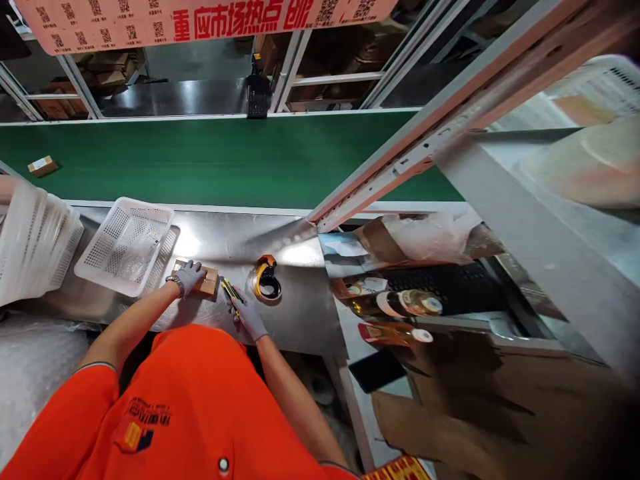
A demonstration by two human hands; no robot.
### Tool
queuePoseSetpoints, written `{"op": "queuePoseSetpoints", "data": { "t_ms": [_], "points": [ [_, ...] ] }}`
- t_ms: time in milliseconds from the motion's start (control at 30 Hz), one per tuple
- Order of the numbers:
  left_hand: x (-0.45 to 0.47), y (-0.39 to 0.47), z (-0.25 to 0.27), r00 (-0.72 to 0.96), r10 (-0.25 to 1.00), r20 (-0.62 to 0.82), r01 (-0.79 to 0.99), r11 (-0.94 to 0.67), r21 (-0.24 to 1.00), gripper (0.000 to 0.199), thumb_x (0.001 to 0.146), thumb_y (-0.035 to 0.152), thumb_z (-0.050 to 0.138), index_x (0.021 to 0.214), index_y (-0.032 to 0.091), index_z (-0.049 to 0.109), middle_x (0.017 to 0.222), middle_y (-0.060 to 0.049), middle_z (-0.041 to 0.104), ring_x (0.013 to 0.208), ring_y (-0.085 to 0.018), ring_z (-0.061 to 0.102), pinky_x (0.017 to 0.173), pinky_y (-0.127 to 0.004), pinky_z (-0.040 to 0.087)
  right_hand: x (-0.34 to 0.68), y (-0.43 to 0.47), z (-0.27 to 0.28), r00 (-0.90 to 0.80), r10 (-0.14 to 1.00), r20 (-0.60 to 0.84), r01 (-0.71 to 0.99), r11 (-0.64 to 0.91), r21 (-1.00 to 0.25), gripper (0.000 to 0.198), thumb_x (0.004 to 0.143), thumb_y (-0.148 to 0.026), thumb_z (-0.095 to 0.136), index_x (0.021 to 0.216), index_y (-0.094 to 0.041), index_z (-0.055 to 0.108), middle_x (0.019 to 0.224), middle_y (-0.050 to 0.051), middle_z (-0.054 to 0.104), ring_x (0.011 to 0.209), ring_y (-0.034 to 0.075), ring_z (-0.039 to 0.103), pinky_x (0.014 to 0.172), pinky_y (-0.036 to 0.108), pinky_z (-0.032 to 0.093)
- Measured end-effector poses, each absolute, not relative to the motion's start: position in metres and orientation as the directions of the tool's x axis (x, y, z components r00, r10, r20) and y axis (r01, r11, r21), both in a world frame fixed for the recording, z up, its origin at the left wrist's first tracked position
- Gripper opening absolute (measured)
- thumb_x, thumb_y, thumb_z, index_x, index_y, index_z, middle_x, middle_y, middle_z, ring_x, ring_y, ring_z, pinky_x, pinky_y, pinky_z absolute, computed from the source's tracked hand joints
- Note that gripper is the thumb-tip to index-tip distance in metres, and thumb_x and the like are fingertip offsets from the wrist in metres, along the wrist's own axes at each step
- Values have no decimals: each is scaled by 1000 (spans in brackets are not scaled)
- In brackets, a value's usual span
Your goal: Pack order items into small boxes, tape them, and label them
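The left hand (189,276), gloved, lies flat on a small cardboard box (206,282) on the steel bench (300,313), pressing it without gripping. The right hand (249,317) is clenched around a yellow-black utility knife (230,291), the tool's end just beside the box. A tape dispenser (267,278) sits just beyond the right hand. A white basket (125,243) stands beyond the left hand; the green conveyor (215,160) runs farther out.

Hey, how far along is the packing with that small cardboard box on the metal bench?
Looks mid-way. Done: one small box already lies on the green conveyor. In hand: the left hand presses on the cardboard box on the steel bench, while the right hand holds a yellow utility knife beside it. The tape dispenser sits untouched. Left: this box is not yet on the conveyor.
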State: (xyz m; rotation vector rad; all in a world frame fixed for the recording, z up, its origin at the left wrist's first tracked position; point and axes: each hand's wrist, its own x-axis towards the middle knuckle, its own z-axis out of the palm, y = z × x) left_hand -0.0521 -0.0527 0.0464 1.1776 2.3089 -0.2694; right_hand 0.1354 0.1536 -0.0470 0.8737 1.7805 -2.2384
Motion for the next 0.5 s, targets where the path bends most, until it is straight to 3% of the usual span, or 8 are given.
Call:
{"op": "queuePoseSetpoints", "data": {
  "t_ms": [500],
  "points": [
    [-52,-56,45,-500,698,-512,761,636,124,100,66,10,90,158,29,55,164,-18,48,146,-43,48,120,-57,47,133,131,-45,-807,252,-534,444,-337,-830,99,79,-61,75,166,-19,54,81,-5,69,49,8,45,39,20,34]
  ]
}}
